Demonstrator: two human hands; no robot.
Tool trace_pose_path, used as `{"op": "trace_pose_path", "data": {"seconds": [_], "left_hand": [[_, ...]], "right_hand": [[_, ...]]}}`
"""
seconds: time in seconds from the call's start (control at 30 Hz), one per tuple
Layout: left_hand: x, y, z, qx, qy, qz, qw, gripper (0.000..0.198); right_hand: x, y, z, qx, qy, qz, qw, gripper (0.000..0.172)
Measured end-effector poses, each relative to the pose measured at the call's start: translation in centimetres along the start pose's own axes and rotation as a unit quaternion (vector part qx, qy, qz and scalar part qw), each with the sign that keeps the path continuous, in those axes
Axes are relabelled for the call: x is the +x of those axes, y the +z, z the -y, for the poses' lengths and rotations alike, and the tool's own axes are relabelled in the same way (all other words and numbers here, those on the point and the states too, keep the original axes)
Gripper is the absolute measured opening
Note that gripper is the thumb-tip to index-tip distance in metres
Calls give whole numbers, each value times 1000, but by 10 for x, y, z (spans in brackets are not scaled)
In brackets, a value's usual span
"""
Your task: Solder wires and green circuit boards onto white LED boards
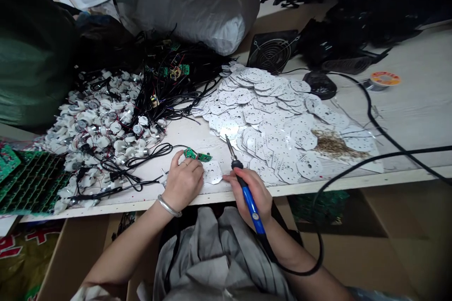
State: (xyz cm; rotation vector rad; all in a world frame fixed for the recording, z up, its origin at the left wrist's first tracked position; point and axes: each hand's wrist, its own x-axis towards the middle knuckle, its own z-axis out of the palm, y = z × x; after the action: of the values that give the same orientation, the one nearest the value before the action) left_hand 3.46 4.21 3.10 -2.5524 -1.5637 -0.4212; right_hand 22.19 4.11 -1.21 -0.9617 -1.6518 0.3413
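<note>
A blue-handled soldering iron [249,200] lies in the closed grip of my right hand [259,193], its metal tip pointing away over the white boards. One fingertip of that hand reaches the right edge of a single white circuit board [212,172] at the table's front. On the other side, my left hand [185,181] is closed with fingers curled down at this board's left edge. Small green circuit boards [204,157] sit just beyond its fingertips, beside the white board. What the left fingers pinch is hidden beneath the hand.
A large heap of white circuit boards [261,122] spreads ahead. White motor-like parts [102,127] and black cables [176,84] pile up left, beside green board panels [33,181]. A fan [271,51], solder spool [384,79] and brown debris [334,146] are right. The iron's cord [323,244] loops rightward.
</note>
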Motion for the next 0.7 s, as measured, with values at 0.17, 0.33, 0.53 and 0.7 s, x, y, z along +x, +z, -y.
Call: {"op": "trace_pose_path", "data": {"seconds": [0.17, 0.33, 0.53, 0.7], "left_hand": [[1, 1, -3, 45, 5, 24, 999, 13], [1, -9, -8, 76, 27, 36, 996, 12], [6, -37, 25, 44, -39, 10, 998, 19], [20, -56, 86, 198, -272, 141, 931, 29]], "right_hand": [[1, -1, -2, 3, -8, 8, 1000, 31], [-1, -1, -6, 38, -12, 2, 999, 34], [-5, 1, -8, 68, 30, -34, 997, 31], [-5, 0, -9, 79, 21, -31, 996, 32]]}}
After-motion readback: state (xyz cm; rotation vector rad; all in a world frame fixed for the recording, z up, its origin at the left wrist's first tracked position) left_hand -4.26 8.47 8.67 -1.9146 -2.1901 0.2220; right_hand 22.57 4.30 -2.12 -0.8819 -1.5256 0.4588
